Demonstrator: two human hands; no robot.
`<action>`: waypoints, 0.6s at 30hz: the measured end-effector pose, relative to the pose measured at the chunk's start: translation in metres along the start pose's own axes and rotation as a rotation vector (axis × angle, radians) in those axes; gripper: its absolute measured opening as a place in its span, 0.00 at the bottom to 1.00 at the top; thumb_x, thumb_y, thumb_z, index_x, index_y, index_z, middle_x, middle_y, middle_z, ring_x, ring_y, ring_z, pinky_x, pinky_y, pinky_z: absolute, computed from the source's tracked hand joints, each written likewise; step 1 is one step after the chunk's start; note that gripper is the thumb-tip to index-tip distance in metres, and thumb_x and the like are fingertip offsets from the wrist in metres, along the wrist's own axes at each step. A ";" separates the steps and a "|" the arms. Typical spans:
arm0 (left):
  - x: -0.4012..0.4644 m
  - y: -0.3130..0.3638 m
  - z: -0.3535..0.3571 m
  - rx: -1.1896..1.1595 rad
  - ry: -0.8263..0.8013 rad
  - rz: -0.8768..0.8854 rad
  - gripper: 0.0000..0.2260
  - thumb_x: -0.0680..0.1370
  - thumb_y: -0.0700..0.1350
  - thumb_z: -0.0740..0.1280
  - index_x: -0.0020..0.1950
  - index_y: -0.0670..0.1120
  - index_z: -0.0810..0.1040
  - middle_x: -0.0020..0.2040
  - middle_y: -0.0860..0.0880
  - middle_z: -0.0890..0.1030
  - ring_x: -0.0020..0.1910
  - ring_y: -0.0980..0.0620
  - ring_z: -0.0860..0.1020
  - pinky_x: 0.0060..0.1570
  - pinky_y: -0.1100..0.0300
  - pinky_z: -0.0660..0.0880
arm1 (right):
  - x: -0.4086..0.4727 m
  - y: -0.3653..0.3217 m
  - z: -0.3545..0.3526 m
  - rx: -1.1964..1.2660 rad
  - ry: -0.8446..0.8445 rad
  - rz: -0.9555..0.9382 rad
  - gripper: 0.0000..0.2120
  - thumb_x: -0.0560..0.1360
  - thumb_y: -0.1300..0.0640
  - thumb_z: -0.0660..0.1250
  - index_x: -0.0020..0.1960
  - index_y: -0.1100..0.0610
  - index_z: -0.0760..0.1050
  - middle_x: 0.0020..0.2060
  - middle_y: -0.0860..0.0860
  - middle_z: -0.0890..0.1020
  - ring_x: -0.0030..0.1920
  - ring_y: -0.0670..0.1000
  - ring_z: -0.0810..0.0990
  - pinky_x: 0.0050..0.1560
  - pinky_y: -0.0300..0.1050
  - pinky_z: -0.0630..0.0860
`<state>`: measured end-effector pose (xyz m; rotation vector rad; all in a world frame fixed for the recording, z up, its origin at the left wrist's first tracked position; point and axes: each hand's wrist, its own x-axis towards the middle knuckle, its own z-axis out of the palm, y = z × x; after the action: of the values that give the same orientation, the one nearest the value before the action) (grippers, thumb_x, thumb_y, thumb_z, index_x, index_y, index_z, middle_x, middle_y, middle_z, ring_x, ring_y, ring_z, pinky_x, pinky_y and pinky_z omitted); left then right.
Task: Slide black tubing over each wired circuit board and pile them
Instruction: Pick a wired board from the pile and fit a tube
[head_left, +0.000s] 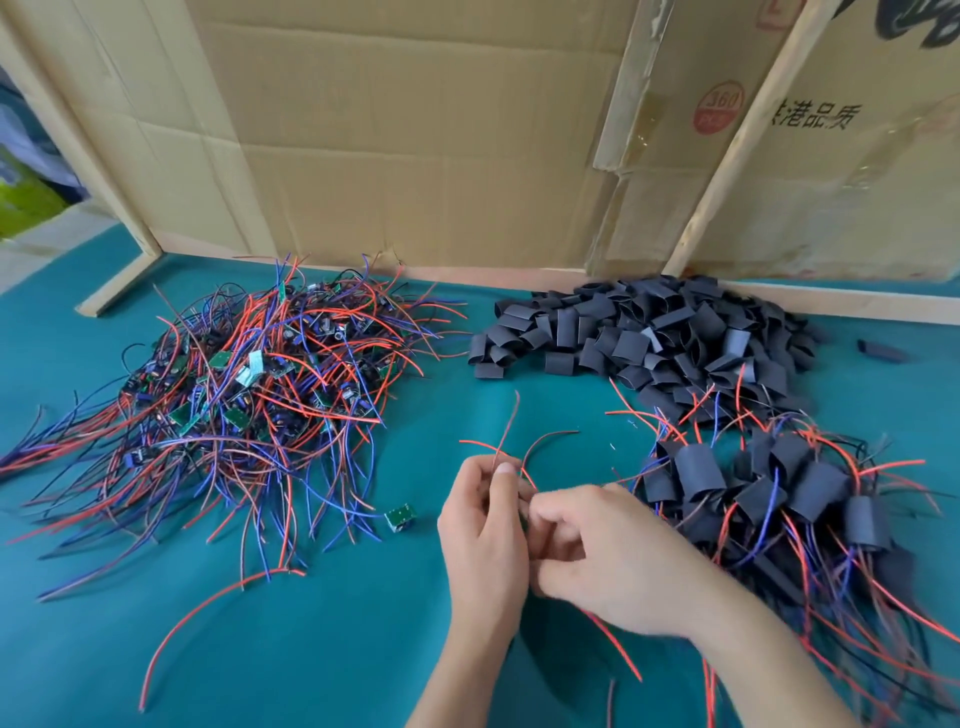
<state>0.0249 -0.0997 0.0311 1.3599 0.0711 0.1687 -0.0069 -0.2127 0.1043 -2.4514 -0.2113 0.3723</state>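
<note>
The wired circuit board in hand is almost wholly hidden: only its red and dark leads (511, 441) show, fanning up from between the two hands near the front middle of the worktop (322, 649). The left hand (483, 530) has its fingers curled round the leads, thumb on top; the right hand (602, 556) is curled against it from the right, fingertips pinching at the same spot. Whether a black sleeve is on this board yet cannot be told.

Toward the right edge lies the pile of sleeved boards (779, 499), a fair heap with wires trailing to the front right corner. Behind it, against the cardboard backing (415, 156), the loose black tubing pieces (675, 332) still make a large mound. Toward the back left, the tangle of bare wired boards (249, 395) looks bigger than the finished pile, so I judge the job well under halfway. One stray green board (400, 517) and a loose red wire (208, 613) lie in front of that tangle.
</note>
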 end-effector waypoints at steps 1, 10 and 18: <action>0.000 -0.001 0.001 0.026 0.001 0.019 0.09 0.81 0.44 0.63 0.42 0.51 0.78 0.33 0.49 0.80 0.32 0.52 0.74 0.36 0.59 0.73 | 0.005 0.000 -0.010 -0.026 -0.075 -0.003 0.02 0.69 0.55 0.71 0.40 0.52 0.79 0.32 0.47 0.84 0.31 0.46 0.78 0.39 0.44 0.77; -0.001 -0.002 0.005 0.051 -0.019 0.032 0.13 0.86 0.43 0.59 0.44 0.43 0.76 0.31 0.44 0.80 0.27 0.51 0.74 0.30 0.65 0.70 | 0.143 0.045 -0.085 -0.232 0.411 0.284 0.19 0.77 0.53 0.69 0.67 0.49 0.74 0.63 0.52 0.78 0.65 0.61 0.74 0.59 0.53 0.74; -0.002 0.000 0.005 0.057 -0.033 0.045 0.16 0.87 0.41 0.58 0.42 0.54 0.74 0.31 0.46 0.79 0.27 0.51 0.74 0.30 0.62 0.72 | 0.169 0.076 -0.065 -0.440 0.517 0.378 0.18 0.79 0.52 0.68 0.68 0.53 0.73 0.67 0.54 0.75 0.69 0.62 0.67 0.56 0.55 0.73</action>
<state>0.0233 -0.1051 0.0321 1.4219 0.0179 0.1828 0.1777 -0.2684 0.0704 -2.9205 0.4399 -0.1847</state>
